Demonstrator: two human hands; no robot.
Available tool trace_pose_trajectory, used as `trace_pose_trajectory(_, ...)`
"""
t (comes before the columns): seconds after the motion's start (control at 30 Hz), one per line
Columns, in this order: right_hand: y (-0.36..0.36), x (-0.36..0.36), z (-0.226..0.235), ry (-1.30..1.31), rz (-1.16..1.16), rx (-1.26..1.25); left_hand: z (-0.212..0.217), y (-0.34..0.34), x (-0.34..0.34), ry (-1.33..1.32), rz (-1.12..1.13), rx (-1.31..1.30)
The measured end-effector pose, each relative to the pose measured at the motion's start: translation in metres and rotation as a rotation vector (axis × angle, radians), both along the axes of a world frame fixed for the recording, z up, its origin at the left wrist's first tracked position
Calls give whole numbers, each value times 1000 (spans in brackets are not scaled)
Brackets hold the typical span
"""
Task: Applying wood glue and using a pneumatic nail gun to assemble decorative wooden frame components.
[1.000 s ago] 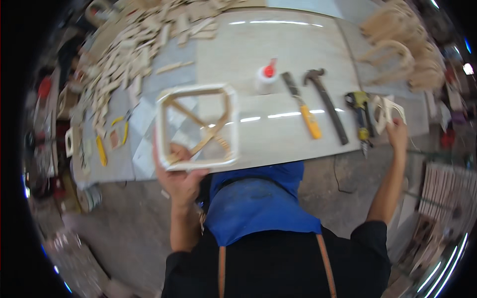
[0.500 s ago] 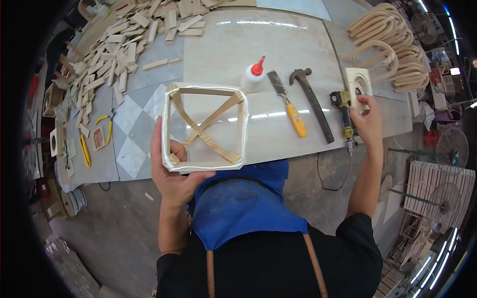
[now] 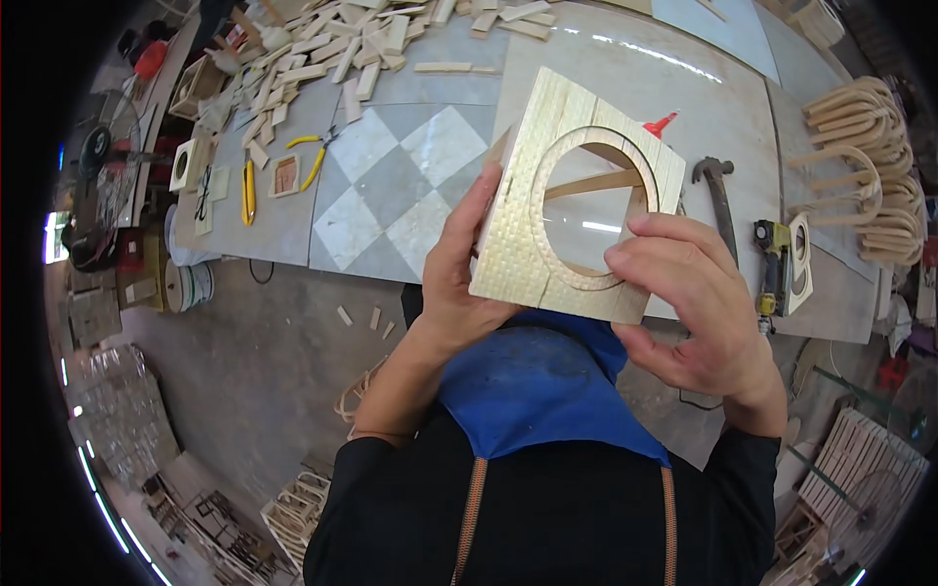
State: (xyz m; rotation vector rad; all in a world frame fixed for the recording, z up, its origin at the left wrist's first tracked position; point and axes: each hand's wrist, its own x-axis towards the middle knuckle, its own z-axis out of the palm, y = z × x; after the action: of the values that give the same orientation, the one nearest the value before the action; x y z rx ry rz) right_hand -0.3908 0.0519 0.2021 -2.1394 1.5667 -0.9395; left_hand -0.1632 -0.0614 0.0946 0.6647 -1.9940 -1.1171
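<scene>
A square pale panel (image 3: 518, 225) with a woven-looking surface and a large round hole lies over the open side of a wooden box frame (image 3: 496, 161). Through the hole shows a crossing wooden brace (image 3: 591, 184). My left hand (image 3: 457, 264) is wrapped round the frame's left side and underside. My right hand (image 3: 699, 298) grips the panel's lower right, fingertips at the hole's rim and thumb at the bottom edge. The panel hides the frame's rim, so I cannot tell how snugly they meet. Behind the panel, a glue bottle's red tip (image 3: 661, 124) sticks out.
Right of the panel lie a hammer (image 3: 720, 200), a yellow-black power drill (image 3: 772, 264) and another holed panel (image 3: 800, 259). Bent wood hoops (image 3: 860, 186) are piled far right. Wood strips (image 3: 342, 59) heap at the back; pliers (image 3: 315, 161) and a yellow-handled cutter (image 3: 248, 192) lie left.
My right hand has brought the holed panel from beside the drill over to the frame, covering its white-beaded rim. The frame is now tilted, and the view has shifted left.
</scene>
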Motion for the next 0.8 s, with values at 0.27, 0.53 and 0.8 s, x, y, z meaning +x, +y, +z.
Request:
trace_pose_trajectory(0.27, -17, 12, 1, 50, 54, 14, -2, -11, -2, 314, -92, 88)
trace_pose_trajectory(0.53, -21, 14, 0, 34, 38, 51, -6, -10, -3, 355, -101, 142)
trace_pose_trajectory(0.8, -14, 12, 5, 97, -87, -84, -10, -6, -1, 334, 5, 152)
